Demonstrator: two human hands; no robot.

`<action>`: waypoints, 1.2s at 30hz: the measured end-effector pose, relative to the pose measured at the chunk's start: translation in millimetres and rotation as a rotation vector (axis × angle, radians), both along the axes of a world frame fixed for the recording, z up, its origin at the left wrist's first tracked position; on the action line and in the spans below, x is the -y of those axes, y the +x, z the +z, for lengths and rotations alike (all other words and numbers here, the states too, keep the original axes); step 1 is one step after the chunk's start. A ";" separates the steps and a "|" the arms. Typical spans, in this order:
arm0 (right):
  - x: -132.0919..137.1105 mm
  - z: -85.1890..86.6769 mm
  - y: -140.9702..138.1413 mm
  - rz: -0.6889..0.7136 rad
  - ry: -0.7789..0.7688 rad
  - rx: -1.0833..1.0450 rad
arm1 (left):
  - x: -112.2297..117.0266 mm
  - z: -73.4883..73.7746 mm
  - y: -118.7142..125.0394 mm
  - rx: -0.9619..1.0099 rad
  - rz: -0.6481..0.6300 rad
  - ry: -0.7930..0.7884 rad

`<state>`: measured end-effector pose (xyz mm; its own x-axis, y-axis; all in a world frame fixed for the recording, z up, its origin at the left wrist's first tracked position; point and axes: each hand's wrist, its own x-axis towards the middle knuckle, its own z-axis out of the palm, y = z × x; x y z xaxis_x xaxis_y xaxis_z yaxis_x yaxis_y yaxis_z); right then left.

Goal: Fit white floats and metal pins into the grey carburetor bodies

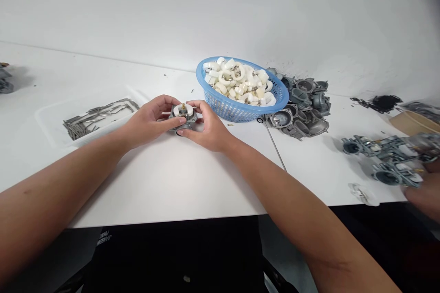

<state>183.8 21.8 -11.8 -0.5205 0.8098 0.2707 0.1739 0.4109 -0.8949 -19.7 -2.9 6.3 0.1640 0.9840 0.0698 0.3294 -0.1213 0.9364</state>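
White table (165, 187), carburetor (183, 112) in both hands (149, 121) (208, 128)

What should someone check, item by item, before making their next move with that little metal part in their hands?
Carburetor body gripped: ok, held between left hand and right hand.
White float sitting on the body: ok.
Float hinge: cannot tell, hands hide it.
Blue plastic basket upright and nearby: ok.
Table beside the basket free of loose bits: not ok, a small brass piece lies there.
Co-worker's hand apart from this work: ok.
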 end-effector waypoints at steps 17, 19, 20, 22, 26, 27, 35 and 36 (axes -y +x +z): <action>-0.3 -0.4 0.5 -0.013 0.058 0.052 | 2.2 0.0 2.0 -0.074 0.030 0.037; -0.7 -0.2 0.7 -0.004 0.061 0.047 | 1.6 -0.4 1.9 -0.077 0.030 0.040; -0.9 -0.1 0.7 -0.001 0.062 0.045 | 1.5 -0.4 2.0 -0.075 0.028 0.039; -1.3 -0.1 0.8 0.002 0.063 0.044 | 1.6 -0.1 2.0 -0.073 0.029 0.035; -1.7 0.1 1.2 0.011 0.065 0.040 | 2.4 0.4 1.5 -0.075 0.032 0.030; -1.7 0.3 1.3 0.013 0.062 0.037 | 2.6 0.5 1.5 -0.072 0.029 0.030; -0.9 1.9 1.3 0.010 0.029 0.036 | 3.2 2.0 2.2 -0.027 -0.006 0.020; -0.6 1.9 1.4 0.010 0.032 0.033 | 2.7 1.4 1.8 -0.022 -0.011 0.021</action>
<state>185.2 22.5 -10.0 -0.5373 0.7959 0.2789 0.1992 0.4412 -0.8750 -17.9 -5.7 7.7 0.1769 0.9804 0.0865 0.3482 -0.1445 0.9262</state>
